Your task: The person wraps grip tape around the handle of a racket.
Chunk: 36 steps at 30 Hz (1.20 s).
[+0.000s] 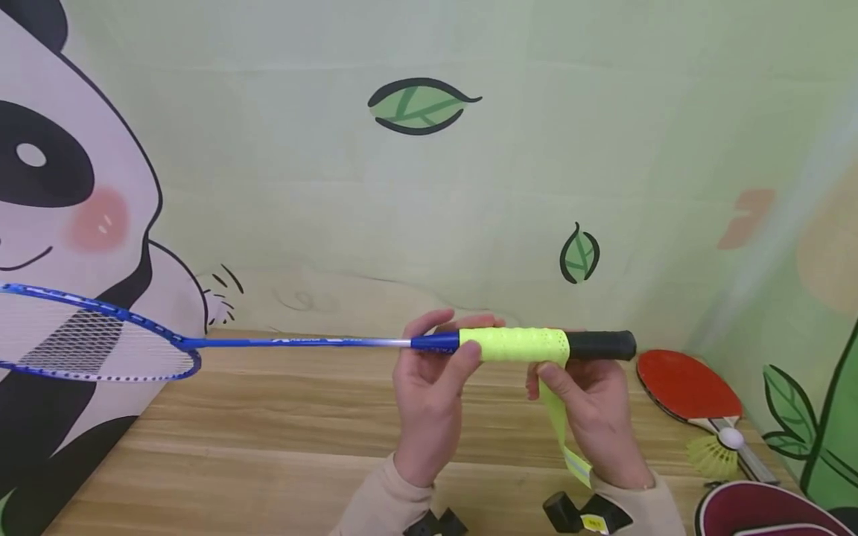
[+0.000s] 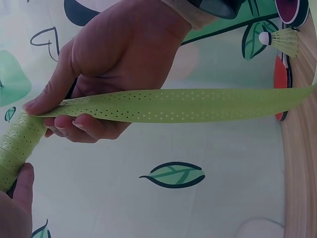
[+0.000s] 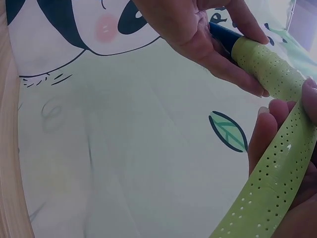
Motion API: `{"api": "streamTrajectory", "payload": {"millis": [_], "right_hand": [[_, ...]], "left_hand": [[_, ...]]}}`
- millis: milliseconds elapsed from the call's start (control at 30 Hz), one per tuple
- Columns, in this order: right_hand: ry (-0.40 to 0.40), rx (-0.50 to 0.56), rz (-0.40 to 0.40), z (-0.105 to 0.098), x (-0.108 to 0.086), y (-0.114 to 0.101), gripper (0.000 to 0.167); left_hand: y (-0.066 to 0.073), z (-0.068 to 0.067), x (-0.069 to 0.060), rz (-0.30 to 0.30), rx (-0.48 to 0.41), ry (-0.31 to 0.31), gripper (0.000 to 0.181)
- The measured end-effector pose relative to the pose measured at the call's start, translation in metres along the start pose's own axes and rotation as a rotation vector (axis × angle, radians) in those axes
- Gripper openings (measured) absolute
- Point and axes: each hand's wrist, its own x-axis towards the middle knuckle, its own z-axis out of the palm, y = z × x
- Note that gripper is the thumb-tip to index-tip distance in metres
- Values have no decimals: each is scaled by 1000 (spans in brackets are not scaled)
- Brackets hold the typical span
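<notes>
A blue badminton racket (image 1: 302, 342) is held level above the table, its strung head to the left. Yellow-green perforated grip tape (image 1: 512, 344) covers much of the handle, while the black butt end (image 1: 602, 345) is bare of it. My left hand (image 1: 429, 402) holds the handle by the blue cone (image 1: 434, 342), thumb in front and fingers behind. At the edge of the wrapped part, my right hand (image 1: 599, 417) pinches the tape between thumb and fingers. From there the loose tape strip (image 2: 173, 105) runs off past the right wrist.
On the wooden table (image 1: 268, 432), at the right, lie a red table tennis bat (image 1: 687, 383) and a yellow shuttlecock (image 1: 713, 454). A maroon case (image 1: 757, 506) is at the lower right corner. Behind stands a printed panda backdrop (image 1: 268, 149).
</notes>
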Motion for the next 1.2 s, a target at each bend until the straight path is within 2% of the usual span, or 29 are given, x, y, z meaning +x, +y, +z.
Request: {"api": "streamTrajectory", "payload": {"millis": [233, 700, 800, 1000, 1200], "right_hand": [[1, -17, 33, 0, -1, 0, 16], [-9, -19, 18, 0, -1, 1, 18], [-10, -3, -1, 0, -1, 1, 22], [-35, 73, -73, 1, 1, 0, 44], [-50, 79, -74, -1, 1, 0, 46]], "left_hand": [[1, 2, -1, -14, 41, 60, 27], [0, 0, -3, -41, 84, 146, 18], [0, 0, -2, -50, 89, 165, 17], [1, 1, -3, -54, 122, 197, 16], [2, 2, -3, -56, 142, 209, 15]]}}
